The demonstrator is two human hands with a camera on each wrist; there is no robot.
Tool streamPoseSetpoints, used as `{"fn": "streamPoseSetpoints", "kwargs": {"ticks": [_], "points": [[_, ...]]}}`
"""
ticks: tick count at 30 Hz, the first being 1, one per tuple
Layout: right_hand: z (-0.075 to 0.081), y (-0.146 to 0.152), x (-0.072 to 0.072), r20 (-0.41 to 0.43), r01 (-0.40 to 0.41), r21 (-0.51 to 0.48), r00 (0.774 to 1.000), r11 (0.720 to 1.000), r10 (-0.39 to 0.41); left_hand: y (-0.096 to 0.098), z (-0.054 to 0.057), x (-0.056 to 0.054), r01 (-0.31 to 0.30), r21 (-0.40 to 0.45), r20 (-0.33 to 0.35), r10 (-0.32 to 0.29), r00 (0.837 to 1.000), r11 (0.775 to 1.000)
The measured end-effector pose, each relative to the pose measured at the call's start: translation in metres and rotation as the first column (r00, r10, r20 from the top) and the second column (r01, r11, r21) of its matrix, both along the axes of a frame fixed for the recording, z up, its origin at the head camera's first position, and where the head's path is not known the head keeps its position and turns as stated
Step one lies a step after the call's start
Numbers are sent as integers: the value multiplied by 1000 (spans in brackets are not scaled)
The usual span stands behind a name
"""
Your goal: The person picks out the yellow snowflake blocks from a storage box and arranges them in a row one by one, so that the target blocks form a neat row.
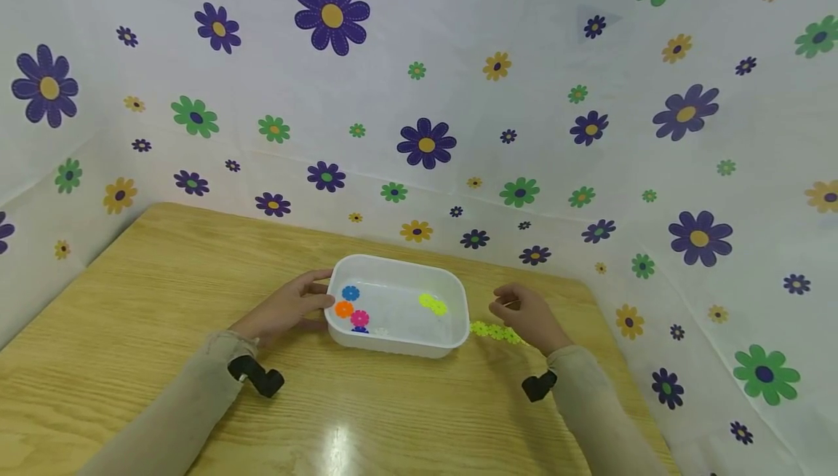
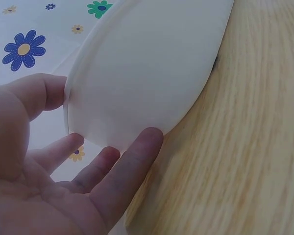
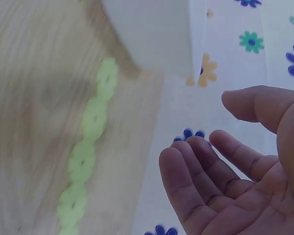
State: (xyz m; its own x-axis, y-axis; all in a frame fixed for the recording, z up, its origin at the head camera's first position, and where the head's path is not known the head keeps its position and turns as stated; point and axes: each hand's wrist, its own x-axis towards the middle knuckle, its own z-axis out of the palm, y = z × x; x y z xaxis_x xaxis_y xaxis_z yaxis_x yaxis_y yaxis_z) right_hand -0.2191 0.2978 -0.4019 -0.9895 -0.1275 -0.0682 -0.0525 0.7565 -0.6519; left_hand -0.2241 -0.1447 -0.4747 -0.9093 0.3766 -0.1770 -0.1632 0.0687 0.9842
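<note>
A white plastic basin (image 1: pixel 399 347) sits on the table. My left hand (image 1: pixel 288 306) holds its left end, the thumb at the rim and the fingers against the outer wall (image 2: pixel 152 63). Inside lie flower-shaped plastic pieces: light blue (image 1: pixel 350 292), orange (image 1: pixel 344 309), pink (image 1: pixel 359 318), dark blue (image 1: pixel 360 330), a faint whitish one, and a joined yellow pair (image 1: pixel 433 305). My right hand (image 1: pixel 529 316) hovers right of the basin, fingers loosely bent, with nothing between them. Below it a chain of joined yellow-green flower pieces (image 3: pixel 83 161) lies on the table, partly hidden in the head view.
The wooden table (image 1: pixel 366 418) runs up to a white flower-printed cloth (image 1: pixel 366 90) hanging behind it and along both sides. Bare wood shows left of the basin and in front of it.
</note>
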Motion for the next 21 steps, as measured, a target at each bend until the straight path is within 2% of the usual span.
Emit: {"fn": "streamPoseSetpoints", "kwargs": {"ticks": [6,12,16,21], "points": [[7,-36,-6,-20,-30,15,999,999,30,-1,2,-1,0,-2,-3,0,1000,1000],[10,-69,-9,-31,-94,-3,995,996,94,0,2,0,-17,-9,14,17,1000,1000],[5,-86,-13,-13,-131,-2,991,991,131,0,1,0,-20,-11,16,20,1000,1000],[-9,-101,-21,19,-160,13,987,987,160,1,0,0,-9,-10,7,9,1000,1000]]}}
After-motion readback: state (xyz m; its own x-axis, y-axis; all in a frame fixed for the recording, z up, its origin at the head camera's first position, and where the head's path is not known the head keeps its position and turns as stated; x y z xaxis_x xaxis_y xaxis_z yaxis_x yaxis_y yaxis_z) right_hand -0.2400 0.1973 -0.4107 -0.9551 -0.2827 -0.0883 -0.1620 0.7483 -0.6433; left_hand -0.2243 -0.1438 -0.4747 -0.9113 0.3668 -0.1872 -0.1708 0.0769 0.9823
